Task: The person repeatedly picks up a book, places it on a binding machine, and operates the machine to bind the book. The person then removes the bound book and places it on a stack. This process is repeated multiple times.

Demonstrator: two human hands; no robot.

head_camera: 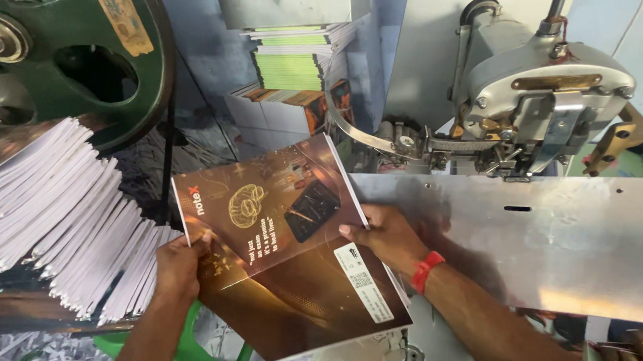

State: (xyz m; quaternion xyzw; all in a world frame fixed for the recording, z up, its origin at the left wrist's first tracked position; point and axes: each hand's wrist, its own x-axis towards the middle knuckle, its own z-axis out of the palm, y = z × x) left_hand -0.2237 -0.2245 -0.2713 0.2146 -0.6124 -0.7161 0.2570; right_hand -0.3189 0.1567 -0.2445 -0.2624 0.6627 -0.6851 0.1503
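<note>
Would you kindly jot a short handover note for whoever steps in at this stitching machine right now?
Left hand: grips the left edge of the open brown notebook cover.
Right hand: holds its right edge, beside the metal table.
The cover lies spread open, off the table, not yet under the stitching head.
Fanned white page bundles sit at left; stacked booklets behind.

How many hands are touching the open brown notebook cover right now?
2: the left hand grips the notebook cover at its left edge, the right hand holds its right edge beside the metal machine table.
</note>
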